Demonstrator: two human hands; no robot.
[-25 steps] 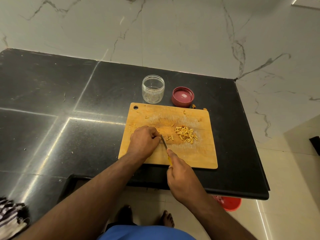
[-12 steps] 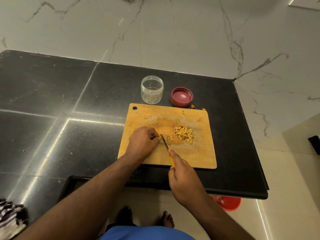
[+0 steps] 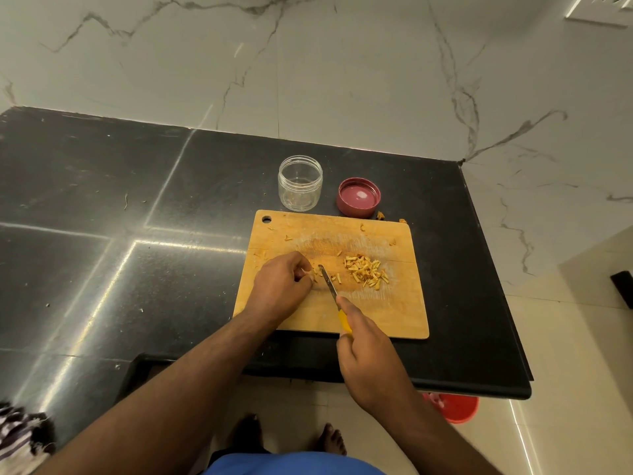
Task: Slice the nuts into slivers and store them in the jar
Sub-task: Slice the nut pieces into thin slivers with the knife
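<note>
A wooden cutting board (image 3: 383, 310) lies on the black counter. A pile of nut slivers (image 3: 366, 271) sits on its middle right. My left hand (image 3: 281, 286) rests on the board with fingertips pinching a nut piece (image 3: 313, 273) against the wood. My right hand (image 3: 368, 351) grips a knife (image 3: 328, 280) by its yellow handle, the blade tip right beside the left fingertips. A clear plastic jar (image 3: 300, 182) stands open behind the board, with only a few bits inside. Its red lid (image 3: 358, 197) lies upside down to the jar's right.
The black counter (image 3: 120, 234) ends at a front edge just below the board and at a right edge near the lid. Marble wall rises behind. A red bucket (image 3: 455, 407) stands on the floor under the counter corner. Striped cloth (image 3: 17, 437) is at bottom left.
The knife has shifted slightly right, away from my left fingertips, and a gap shows between blade and nut piece. The hands otherwise stay in place.
</note>
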